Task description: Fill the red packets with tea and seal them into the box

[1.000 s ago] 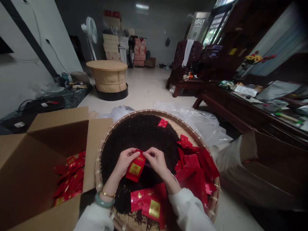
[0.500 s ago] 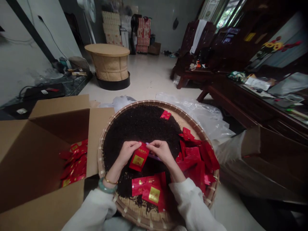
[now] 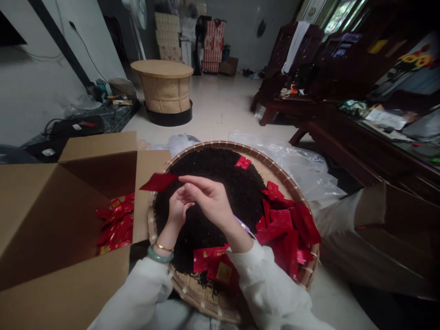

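My right hand [image 3: 211, 199] reaches across to the left over the tea. A small red packet [image 3: 158, 182] sticks out from its fingertips, above the basket's left rim. My left hand [image 3: 178, 204] is just below and behind the right one, fingers loosely curled, thumb apart, with no object visible in it. Dark loose tea leaves [image 3: 206, 165] lie in a round woven bamboo tray [image 3: 275, 162]. Behind my right wrist shows part of a purple object [image 3: 243, 224], mostly hidden. Flat red packets [image 3: 209, 259] lie at the near side, and a heap of red packets [image 3: 285, 229] fills the right side.
To the left stands an open cardboard box [image 3: 30, 220] with several red packets [image 3: 118, 222] inside. Clear plastic sheeting [image 3: 299, 165] lies beyond the tray, and another box [image 3: 395, 220] is at the right. A round woven stand [image 3: 167, 91] and dark wooden furniture [image 3: 343, 128] are farther off.
The red packet has gone from between both hands up and left toward the cardboard box, with my right hand following. My left hand has let go of it. The view has shifted slightly.
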Action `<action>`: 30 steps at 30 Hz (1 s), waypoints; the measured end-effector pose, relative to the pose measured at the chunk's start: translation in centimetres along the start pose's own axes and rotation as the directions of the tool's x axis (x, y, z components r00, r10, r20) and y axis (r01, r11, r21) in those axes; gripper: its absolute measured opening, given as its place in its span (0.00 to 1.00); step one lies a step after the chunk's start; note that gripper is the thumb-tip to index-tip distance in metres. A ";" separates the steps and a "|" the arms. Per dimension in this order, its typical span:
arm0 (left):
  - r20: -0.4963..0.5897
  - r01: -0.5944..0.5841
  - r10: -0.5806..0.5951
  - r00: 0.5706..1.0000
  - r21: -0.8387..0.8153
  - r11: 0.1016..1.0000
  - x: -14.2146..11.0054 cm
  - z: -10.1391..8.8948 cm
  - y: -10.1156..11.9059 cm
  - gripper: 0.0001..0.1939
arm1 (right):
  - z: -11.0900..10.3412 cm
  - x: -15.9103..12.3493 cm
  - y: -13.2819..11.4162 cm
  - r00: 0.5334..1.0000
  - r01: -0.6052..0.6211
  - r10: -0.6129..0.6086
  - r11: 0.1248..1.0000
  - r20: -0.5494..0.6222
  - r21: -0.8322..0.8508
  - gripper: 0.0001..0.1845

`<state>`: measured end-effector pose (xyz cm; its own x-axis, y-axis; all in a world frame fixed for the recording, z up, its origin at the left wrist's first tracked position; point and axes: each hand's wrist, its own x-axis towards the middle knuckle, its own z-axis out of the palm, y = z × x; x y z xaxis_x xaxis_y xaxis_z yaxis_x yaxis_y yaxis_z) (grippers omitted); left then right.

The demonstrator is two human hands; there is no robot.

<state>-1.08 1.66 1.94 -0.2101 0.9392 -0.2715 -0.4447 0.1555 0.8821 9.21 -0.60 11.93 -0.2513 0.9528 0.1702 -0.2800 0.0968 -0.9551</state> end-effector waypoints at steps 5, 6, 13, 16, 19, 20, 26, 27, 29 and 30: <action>-0.010 0.054 -0.054 0.998 -0.028 0.998 -0.1 0.1 0.3 0.17 | -5.4 -4.6 3.1 0.938 -0.285 0.343 0.843 0.047 -0.455 0.14; -0.005 0.054 -0.055 0.998 -0.010 0.998 -0.1 0.1 0.3 0.17 | -6.1 -6.2 3.8 0.898 -0.300 0.434 0.722 0.071 -0.623 0.11; 0.076 -0.323 0.413 0.907 0.755 0.571 0.2 -1.1 2.0 0.13 | -4.4 -14.4 9.0 0.792 -0.077 0.596 -0.116 -0.132 -0.990 0.26; 0.163 -0.186 0.489 0.857 0.983 -0.001 -0.4 -2.4 3.4 0.19 | -4.6 -14.5 9.1 0.775 -0.086 0.626 -0.030 -0.086 -0.996 0.19; 0.148 -0.067 0.294 0.944 0.961 -0.267 -0.9 -3.4 4.1 0.26 | -6.3 -13.5 8.5 0.799 -0.198 0.599 0.202 -0.039 -0.959 0.05; 0.126 -0.041 0.264 0.956 0.951 -0.306 -1.0 -3.7 4.3 0.27 | -7.0 -13.1 8.5 0.820 -0.256 0.570 0.302 -0.041 -0.918 0.03; 0.109 -0.012 0.206 0.973 0.906 -0.424 -1.3 -4.5 5.2 0.20 | -10.0 -11.8 10.9 0.907 -0.406 0.402 0.758 -0.126 -0.509 0.12; 0.114 -0.019 0.190 0.975 0.897 -0.441 -1.3 -4.6 5.3 0.19 | -10.3 -11.6 11.3 0.915 -0.392 0.381 0.772 -0.130 -0.500 0.14; 0.106 -0.014 0.175 0.979 0.887 -0.461 -1.2 -4.9 5.4 0.19 | -10.8 -11.3 11.6 0.933 -0.353 0.331 0.773 -0.139 -0.527 0.16; 0.100 -0.006 0.176 0.979 0.884 -0.467 -1.1 -5.0 5.3 0.20 | -11.0 -11.1 11.6 0.941 -0.334 0.303 0.767 -0.149 -0.547 0.17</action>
<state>-7.57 -0.09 4.98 -0.1973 0.9777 -0.0719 0.9788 0.1924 -0.0703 18.96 -6.90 -3.75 -0.1831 0.9691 -0.1652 0.3762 -0.0862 -0.9225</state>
